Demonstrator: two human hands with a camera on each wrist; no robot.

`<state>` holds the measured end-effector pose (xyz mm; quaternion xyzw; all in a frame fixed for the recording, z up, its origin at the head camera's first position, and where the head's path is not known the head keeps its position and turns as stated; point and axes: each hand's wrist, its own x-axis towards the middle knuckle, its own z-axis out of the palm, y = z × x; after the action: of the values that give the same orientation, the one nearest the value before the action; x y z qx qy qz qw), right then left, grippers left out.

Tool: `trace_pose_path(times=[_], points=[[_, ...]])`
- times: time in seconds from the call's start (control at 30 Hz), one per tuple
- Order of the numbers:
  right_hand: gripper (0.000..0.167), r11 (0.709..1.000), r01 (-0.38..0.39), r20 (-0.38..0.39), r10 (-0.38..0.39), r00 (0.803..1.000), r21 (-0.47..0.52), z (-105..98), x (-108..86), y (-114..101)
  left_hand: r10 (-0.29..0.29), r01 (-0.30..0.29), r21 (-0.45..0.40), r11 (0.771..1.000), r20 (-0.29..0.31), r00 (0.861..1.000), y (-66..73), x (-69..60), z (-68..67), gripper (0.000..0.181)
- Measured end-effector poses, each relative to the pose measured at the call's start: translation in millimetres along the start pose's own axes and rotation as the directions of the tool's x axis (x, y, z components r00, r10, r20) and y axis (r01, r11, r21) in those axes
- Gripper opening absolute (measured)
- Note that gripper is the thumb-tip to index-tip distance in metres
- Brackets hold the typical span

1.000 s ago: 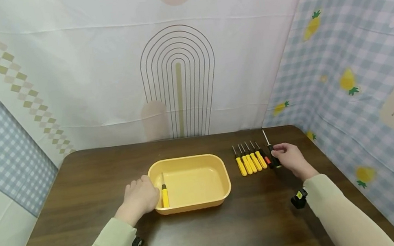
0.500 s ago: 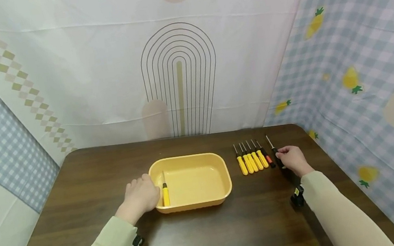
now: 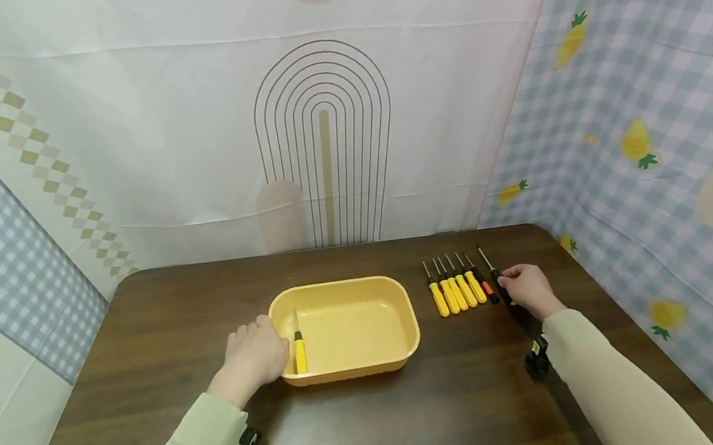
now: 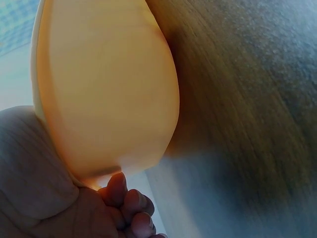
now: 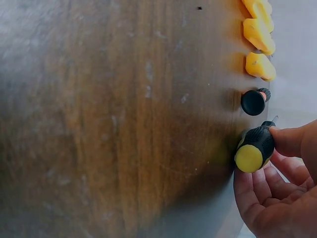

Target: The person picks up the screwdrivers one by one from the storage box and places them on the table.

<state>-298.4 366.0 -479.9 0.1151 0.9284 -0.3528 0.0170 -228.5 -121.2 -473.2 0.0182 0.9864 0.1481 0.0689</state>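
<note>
My left hand (image 3: pixel 254 357) holds the left rim of a yellow plastic bin (image 3: pixel 357 334), thumb inside; in the left wrist view its curled fingers (image 4: pixel 134 201) lie under the bin's end wall (image 4: pixel 109 89). One yellow-handled screwdriver (image 3: pixel 301 354) lies in the bin at the left, shaft pointing away. On the right, my right hand (image 3: pixel 528 290) pinches a black-handled screwdriver (image 3: pixel 497 279) between thumb and fingers, its shaft pointing away. The right wrist view shows that handle's yellow end cap (image 5: pixel 249 158). Whether it touches the table is unclear.
Left of the right hand, several yellow-handled screwdrivers (image 3: pixel 458 295) lie side by side, with a black-and-red screwdriver (image 3: pixel 488 292) at the row's right end. The brown table (image 3: pixel 388 426) meets a white cloth backdrop (image 3: pixel 202 160) behind and a checked cloth (image 3: pixel 643 165) at the right.
The right hand has drawn the black-handled screwdriver slightly toward me, so its tip sits farther from the back edge; the tip then swung slightly left. The left hand and bin have stayed put.
</note>
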Motion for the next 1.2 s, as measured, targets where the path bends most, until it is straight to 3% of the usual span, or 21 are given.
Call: trace_pose_path(times=[0.53, 0.7, 1.03, 1.2], points=[[0.030, 0.999, -0.010, -0.032, 0.009, 0.999, -0.030, 0.7, 0.5, 0.2, 0.011, -0.011, -0.004, 1.000, -0.012, 1.000, 1.1, -1.1, -0.8, 0.040], [0.033, 1.000, -0.019, -0.032, 0.018, 0.999, -0.014, 0.5, 0.3, 0.9, 0.007, -0.007, -0.004, 1.000, -0.006, 1.000, 1.3, -0.4, -1.9, 0.040], [0.042, 0.999, -0.011, 0.038, 0.010, 0.999, 0.041, -6.6, -6.9, 7.4, 0.002, -0.002, -0.010, 1.000, 0.011, 1.000, 2.0, -1.5, -2.5, 0.041], [0.041, 0.998, -0.004, 0.017, 0.003, 1.000, 0.069, -4.2, -6.2, 10.5, 0.000, 0.000, -0.018, 1.000, 0.003, 1.000, 2.7, -2.9, -2.8, 0.040]])
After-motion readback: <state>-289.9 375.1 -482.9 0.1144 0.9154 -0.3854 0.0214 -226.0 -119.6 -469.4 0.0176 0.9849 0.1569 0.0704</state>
